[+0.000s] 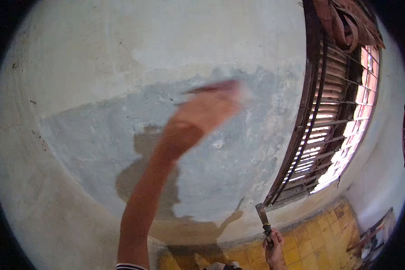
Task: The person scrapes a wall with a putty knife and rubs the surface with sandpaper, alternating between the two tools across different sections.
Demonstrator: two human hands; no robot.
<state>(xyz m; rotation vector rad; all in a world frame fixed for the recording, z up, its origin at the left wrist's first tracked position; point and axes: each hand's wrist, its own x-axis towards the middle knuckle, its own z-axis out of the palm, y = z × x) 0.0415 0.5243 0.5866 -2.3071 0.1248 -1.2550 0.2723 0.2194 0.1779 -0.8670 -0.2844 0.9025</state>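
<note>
My left hand (213, 108), smeared by motion, is up against or just in front of a grey patch of wall (99, 135). Under its fingers shows a thin dark-red sheet (213, 86), too blurred to name surely. Low on the right, my right hand (275, 250) is closed round the black and yellow handle of a putty knife (263, 218). Its metal blade points upward, apart from the hand's grip, near the window's lower corner. The putty knife looks still and sharp in the picture.
A barred, slatted window (321, 121) with a dark frame takes up the right side, brown cloth (342, 22) hanging at its top. Yellow tiles (315, 240) lie below. Dark, cluttered items (373, 238) stand at the lower right. My shadow (150, 175) falls on the wall.
</note>
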